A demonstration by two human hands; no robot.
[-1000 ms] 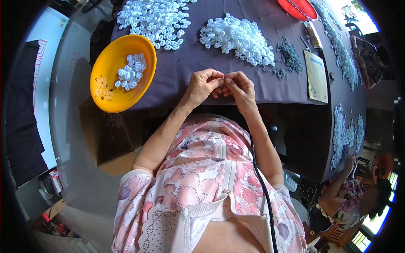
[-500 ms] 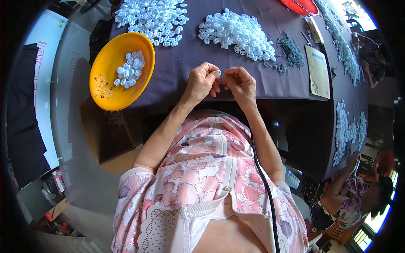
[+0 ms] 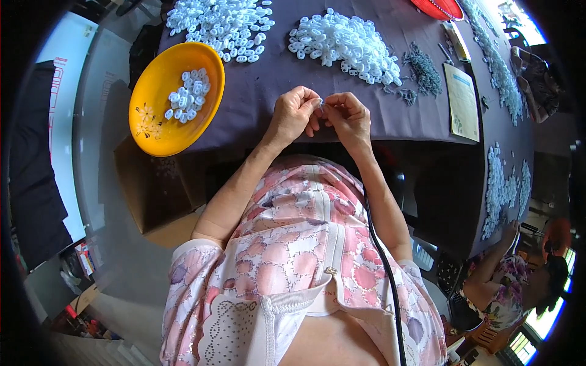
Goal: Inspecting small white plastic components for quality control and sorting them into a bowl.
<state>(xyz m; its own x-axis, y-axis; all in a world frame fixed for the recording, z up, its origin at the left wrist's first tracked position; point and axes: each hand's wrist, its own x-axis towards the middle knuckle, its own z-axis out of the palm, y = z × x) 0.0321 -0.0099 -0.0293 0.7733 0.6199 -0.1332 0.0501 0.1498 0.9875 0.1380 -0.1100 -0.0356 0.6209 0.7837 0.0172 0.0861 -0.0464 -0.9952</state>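
In front of me, at the near edge of the dark-covered table, my left hand (image 3: 293, 116) pinches a small white plastic piece (image 3: 320, 101) between thumb and index finger. Close against it, my right hand (image 3: 348, 118) is closed in a pinch, its fingertips at the same piece. Whatever the right fingers grip is too small to make out. Beyond my hands lies a heap of white oval two-holed plastic pieces (image 3: 345, 46). At the left, a yellow bowl (image 3: 146, 79) holds a small cluster of similar white pieces (image 3: 189, 96).
Another white heap (image 3: 217, 24) lies at the far left, and a tangled grey-green pile (image 3: 424, 68) at the right beside a paper booklet (image 3: 461, 100). A red basket (image 3: 438, 7) stands at the back. A cardboard box (image 3: 137, 189) sits below the bowl. A co-worker (image 3: 500, 277) sits at the right.
My hands have drawn slightly closer together, and the white piece shows a little more between the fingertips. The view has shifted slightly. The bowl and heaps stay in place.
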